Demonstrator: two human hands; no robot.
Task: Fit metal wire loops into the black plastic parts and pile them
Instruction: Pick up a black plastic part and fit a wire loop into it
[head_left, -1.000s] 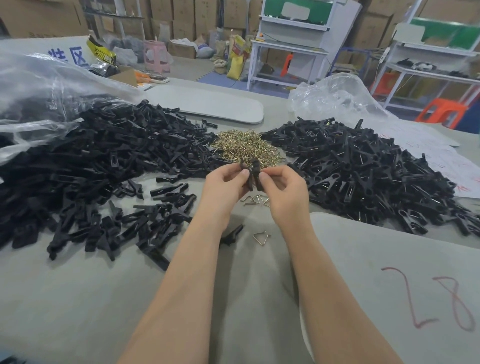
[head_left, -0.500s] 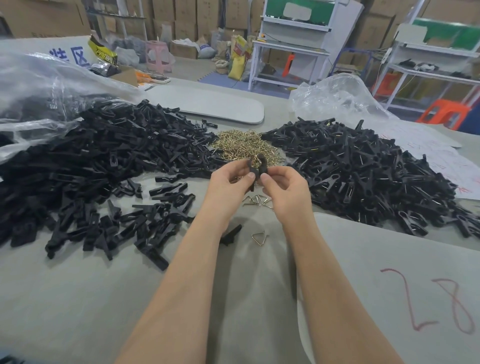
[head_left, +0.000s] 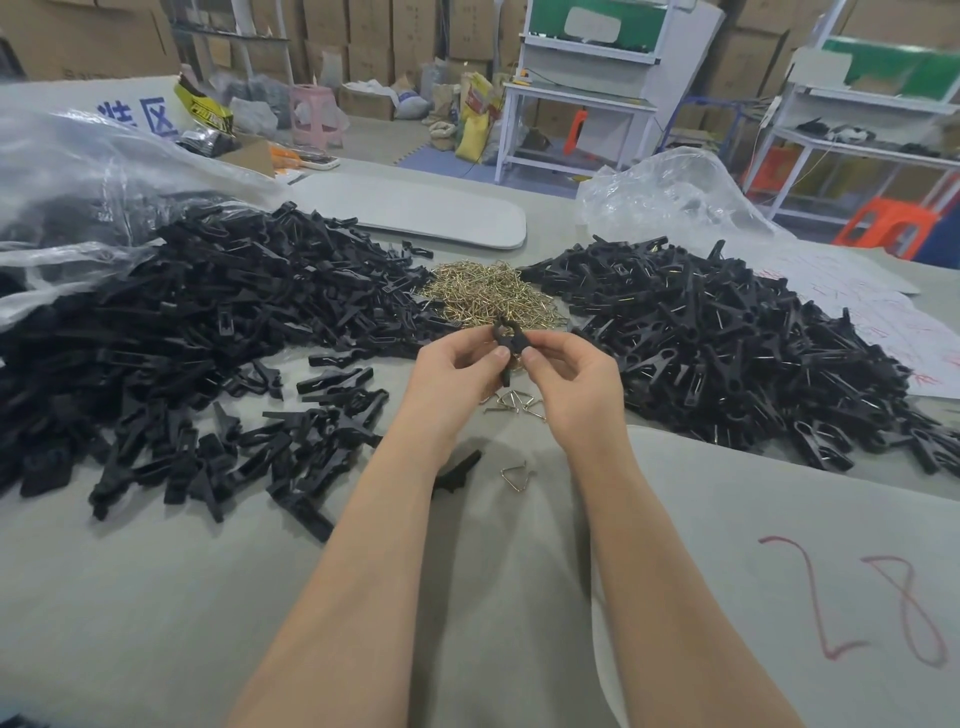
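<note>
"Head view: where is the piece being worked?"

"Between both hands, above the grey bench (head_left: 156, 597). The left hand (head_left: 457, 374) and the right hand (head_left: 566, 379) each pinch the small black plastic clip part (head_left: 505, 340), thumb and forefinger curled onto it."

"How does it lie?"

"Its long axis is roughly upright. The forked end points up toward the heap of brass-coloured wire loops (head_left: 488, 299), and the tail points down toward the loose wire loops (head_left: 514, 402) on the bench. I cannot tell whether a loop is seated yet."

"Where would it go once fitted?"

"Probably the right-hand pile of black parts with wire glints (head_left: 727, 353). It lies just beside the right hand, so that hand is nearer. The left-hand pile of bare black parts (head_left: 208, 332) lies off to the other side."
</note>
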